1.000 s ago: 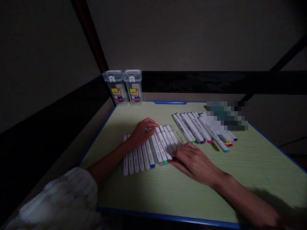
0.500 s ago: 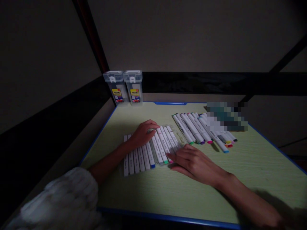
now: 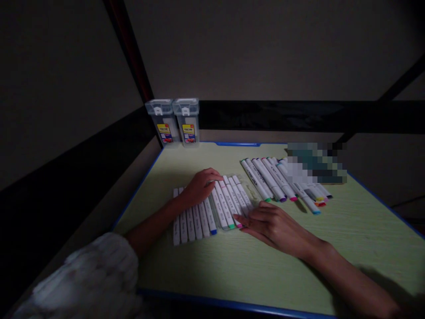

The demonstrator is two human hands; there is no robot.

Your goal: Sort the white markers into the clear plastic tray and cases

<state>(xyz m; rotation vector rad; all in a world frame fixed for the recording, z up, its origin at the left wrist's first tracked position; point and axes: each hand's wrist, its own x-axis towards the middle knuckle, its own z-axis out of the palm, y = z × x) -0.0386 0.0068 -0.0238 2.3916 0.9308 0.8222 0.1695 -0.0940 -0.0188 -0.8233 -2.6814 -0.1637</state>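
Note:
Several white markers (image 3: 223, 206) lie side by side in a clear plastic holder (image 3: 219, 223), some with green or pink ends. Over their far ends bends my left hand (image 3: 201, 189), thumb and forefinger closed around a marker top. My right hand (image 3: 274, 226) is at the near right side of this row, its thumb and fingers closed about the lower end of a marker; its palm side is hidden. To the left, a second row of white markers (image 3: 191, 223), one with a blue end, lies partly under my left wrist.
Loose markers with coloured ends (image 3: 268, 177) lie in a pile at the back right, beside a pixelated dark green item (image 3: 315, 161). Two clear lidded boxes (image 3: 188, 124) stand at the back left corner. A blue edge (image 3: 232, 303) borders the pale green table (image 3: 199, 270).
The view has shifted slightly, so everything sits a little further right. Both hands stay at the same row of markers, with hardly any visible movement.

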